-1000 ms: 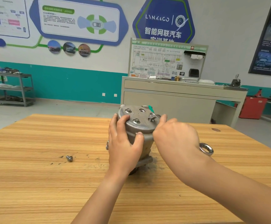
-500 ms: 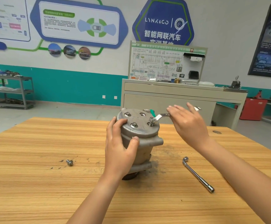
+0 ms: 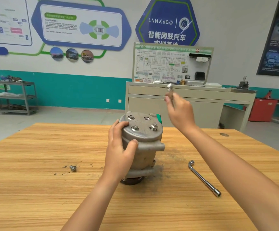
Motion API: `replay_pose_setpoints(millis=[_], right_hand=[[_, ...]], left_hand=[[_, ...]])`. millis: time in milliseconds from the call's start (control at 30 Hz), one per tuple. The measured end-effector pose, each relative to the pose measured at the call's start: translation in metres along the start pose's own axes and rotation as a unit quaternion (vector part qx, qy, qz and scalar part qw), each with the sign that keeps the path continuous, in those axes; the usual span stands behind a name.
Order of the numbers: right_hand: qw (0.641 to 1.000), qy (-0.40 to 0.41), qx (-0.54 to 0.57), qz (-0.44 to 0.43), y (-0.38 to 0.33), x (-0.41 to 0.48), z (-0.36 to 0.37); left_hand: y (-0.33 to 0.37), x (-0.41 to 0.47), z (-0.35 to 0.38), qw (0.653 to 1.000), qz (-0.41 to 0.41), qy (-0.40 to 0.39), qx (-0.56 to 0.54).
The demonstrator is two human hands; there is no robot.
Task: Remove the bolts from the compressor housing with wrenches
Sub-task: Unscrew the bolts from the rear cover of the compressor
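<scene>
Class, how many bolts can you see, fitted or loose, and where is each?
4. Three stand in the housing top: rear bolt, front bolt, and right bolt, partly raised. A loose bolt lies on the table, left of the housing. The left hand may hide others.

A compressor housing (image 3: 143, 142) stands at the middle of the surface (image 3: 35, 189), with the left grip (image 3: 120, 154) on its left side. A loose bolt (image 3: 73, 168) lies to its left and a socket wrench (image 3: 203, 178) to its right. The right grip (image 3: 181, 114) holds a spanner (image 3: 170, 90) above and behind it.
</scene>
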State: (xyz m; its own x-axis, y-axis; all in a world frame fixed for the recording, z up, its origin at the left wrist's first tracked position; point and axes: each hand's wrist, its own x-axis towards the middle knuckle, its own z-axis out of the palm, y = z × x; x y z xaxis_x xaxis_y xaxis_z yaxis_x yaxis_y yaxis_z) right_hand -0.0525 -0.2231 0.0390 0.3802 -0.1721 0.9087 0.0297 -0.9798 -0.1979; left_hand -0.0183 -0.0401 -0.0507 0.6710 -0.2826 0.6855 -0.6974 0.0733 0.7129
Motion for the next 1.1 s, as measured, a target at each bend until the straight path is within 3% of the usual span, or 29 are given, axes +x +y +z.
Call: replay_pose_setpoints(millis=[100, 233, 300, 367, 433, 533, 633, 733, 833, 900, 1000, 1100], right_hand=[[0.994, -0.021, 0.076, 0.072, -0.002, -0.013, -0.024], [0.978, -0.174, -0.113, 0.021, -0.02, -0.053, -0.062], [0.957, -0.203, -0.205, 0.014, -0.029, -0.069, -0.078], [0.952, -0.205, -0.229, 0.01, -0.037, -0.077, -0.086], [0.966, -0.196, -0.164, 0.044, -0.042, -0.076, -0.088], [0.961, -0.192, 0.038, 0.195, -0.041, -0.074, -0.074], [0.897, -0.196, 0.21, 0.336, -0.037, -0.086, -0.048], [0.825, -0.189, 0.343, 0.407, -0.041, -0.102, -0.031], [0.78, -0.19, 0.425, 0.417, -0.044, -0.105, -0.025], [0.787, -0.189, 0.431, 0.399, -0.045, -0.104, -0.025], [0.798, -0.195, 0.422, 0.384, -0.046, -0.103, -0.027], [0.795, -0.207, 0.424, 0.38, -0.045, -0.101, -0.031]], left_hand=[[0.0, 0.0, 0.0, 1.0, 0.001, -0.003, -0.004], [0.0, -0.002, 0.001, 1.0, -0.007, 0.007, -0.007], [0.0, -0.003, 0.002, 1.0, -0.01, 0.008, -0.003], [0.001, -0.003, 0.002, 1.0, -0.011, 0.006, -0.002], [0.002, -0.003, 0.001, 1.0, -0.013, -0.001, 0.005], [0.007, -0.003, 0.0, 1.0, -0.018, -0.005, 0.021], [0.011, -0.005, -0.001, 0.999, 0.0, 0.019, 0.045], [0.019, -0.002, -0.004, 0.993, 0.026, 0.011, 0.113], [0.03, 0.006, -0.016, 0.978, 0.042, -0.021, 0.203], [0.04, 0.015, -0.025, 0.967, 0.08, -0.051, 0.237], [0.055, 0.038, -0.028, 0.965, 0.099, -0.146, 0.193], [0.06, 0.064, -0.016, 0.915, 0.113, -0.244, 0.302]])
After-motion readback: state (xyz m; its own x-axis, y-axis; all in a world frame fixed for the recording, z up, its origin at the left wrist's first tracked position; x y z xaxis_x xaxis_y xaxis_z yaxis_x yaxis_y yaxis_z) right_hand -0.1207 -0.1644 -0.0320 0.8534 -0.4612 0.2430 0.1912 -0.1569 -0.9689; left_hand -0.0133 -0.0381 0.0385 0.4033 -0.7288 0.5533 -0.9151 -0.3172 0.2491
